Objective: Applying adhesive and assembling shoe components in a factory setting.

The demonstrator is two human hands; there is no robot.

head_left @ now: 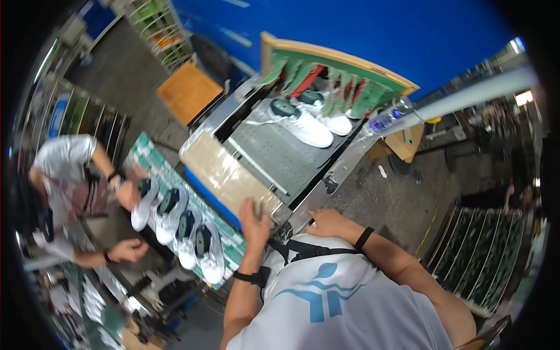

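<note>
My left hand is raised over the near corner of a tan, plastic-covered board, fingers and thumb apart with nothing seen between them. Beside the conveyor's near metal edge, close to my body, my right hand is closed. A small dark bit shows at its fingertips, too small to name. Beyond my hands, a white sneaker with a dark green insole lies on the grey perforated conveyor belt. A second white sneaker sits next to it, partly under the green strip curtain.
To the left, a co-worker's hands are near several white sneakers lined up on a green-and-white surface. An orange-brown board stands behind. A bottle and cardboard box are at right, with a rack farther off.
</note>
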